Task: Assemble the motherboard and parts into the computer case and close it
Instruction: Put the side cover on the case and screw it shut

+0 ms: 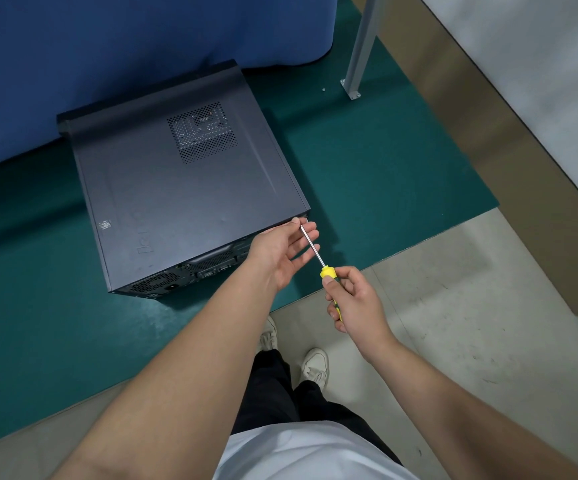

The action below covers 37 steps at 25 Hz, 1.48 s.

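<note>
The dark grey computer case (176, 188) lies flat on a green mat, its side panel on top with a perforated vent toward the far end. Its rear ports face me. My right hand (356, 299) grips the yellow handle of a screwdriver (315, 251), whose metal shaft points at the case's near right rear corner. My left hand (280, 252) is palm up beside that corner, thumb and forefinger pinching at the shaft's tip, the other fingers relaxed under the shaft. Any screw at the tip is too small to see.
The green mat (384, 174) covers the tabletop, with a bare grey strip (453, 289) along the near edge. A blue cloth (107, 46) hangs behind the case. A metal post (358, 53) with a bolted foot stands at the back right, a small screw (324, 89) beside it.
</note>
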Available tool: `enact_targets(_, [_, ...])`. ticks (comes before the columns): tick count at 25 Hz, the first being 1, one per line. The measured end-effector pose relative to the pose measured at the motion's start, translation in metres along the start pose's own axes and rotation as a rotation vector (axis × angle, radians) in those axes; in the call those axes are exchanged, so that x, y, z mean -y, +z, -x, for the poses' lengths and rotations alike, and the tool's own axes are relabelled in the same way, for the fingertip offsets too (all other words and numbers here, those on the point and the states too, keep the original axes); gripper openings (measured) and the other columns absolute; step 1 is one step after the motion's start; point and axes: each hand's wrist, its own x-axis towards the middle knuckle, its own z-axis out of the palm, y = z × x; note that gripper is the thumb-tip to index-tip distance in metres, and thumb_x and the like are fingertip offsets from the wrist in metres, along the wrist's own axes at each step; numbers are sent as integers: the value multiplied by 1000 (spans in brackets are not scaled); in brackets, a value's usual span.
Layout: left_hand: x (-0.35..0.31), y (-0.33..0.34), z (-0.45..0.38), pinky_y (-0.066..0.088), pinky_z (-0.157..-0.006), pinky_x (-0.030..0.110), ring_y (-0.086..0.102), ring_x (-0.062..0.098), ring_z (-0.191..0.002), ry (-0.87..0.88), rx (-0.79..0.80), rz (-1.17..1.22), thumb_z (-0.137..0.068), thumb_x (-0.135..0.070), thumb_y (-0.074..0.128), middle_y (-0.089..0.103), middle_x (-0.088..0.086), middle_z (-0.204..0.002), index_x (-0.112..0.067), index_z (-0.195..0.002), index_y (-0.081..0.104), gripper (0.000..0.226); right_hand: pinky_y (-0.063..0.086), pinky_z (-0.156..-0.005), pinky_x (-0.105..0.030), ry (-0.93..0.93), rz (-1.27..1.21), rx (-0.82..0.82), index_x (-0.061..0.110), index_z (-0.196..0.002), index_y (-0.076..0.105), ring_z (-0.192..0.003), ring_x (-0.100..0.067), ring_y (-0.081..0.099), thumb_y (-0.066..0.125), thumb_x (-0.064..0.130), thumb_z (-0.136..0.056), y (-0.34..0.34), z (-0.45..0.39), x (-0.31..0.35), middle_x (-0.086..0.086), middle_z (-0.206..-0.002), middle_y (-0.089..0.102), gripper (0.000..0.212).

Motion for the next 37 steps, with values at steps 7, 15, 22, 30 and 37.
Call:
enact_targets(7, [5, -5, 6, 64, -79, 39, 76, 23, -99, 11, 54, 0, -101, -6, 59, 78, 9, -108, -10, -122, 67, 23, 33, -40, -23, 91, -127, 20, 12, -103, 67, -53, -13, 48, 65, 25, -100, -1, -1, 0, -3, -76, 59, 13])
enact_targets(15, [5, -13, 14, 63, -84, 39, 75, 22, -94, 297, -159, -574, -100, -14, 62, 75, 5, -104, -12, -129, 63, 30, 42, -50, -19, 410, -356, 189, 10, -104, 78, -58, -8, 51, 55, 38, -101, -9, -8, 13, 0, -72, 61, 36])
enact_targets(22, [15, 3, 22, 64, -71, 36, 77, 29, -94, 68, 106, -172, -103, 4, 49, 76, 19, -105, 0, -124, 61, 25, 48, -43, -17, 508, -446, 195, 10, -110, 67, -52, -10, 56, 55, 51, -100, -13, -10, 19, -10, -83, 70, 44])
enact_targets(30, [17, 9, 14, 60, -57, 27, 69, 19, -58, 184, -145, -317, -83, -11, 85, 73, 8, -71, -8, -94, 62, 26, 59, -68, -30, 127, -107, 51, 12, -116, 59, -70, -17, 68, 76, 16, -93, -13, 12, 12, -11, -111, 65, 29])
enact_targets(37, [22, 3, 26, 61, -72, 35, 76, 24, -100, 88, 135, -189, -100, -2, 59, 75, 11, -116, -10, -127, 56, 29, 49, -52, -21, 402, -439, 99, 9, -98, 76, -60, -11, 62, 73, 33, -92, -5, 9, 15, -2, -76, 66, 25])
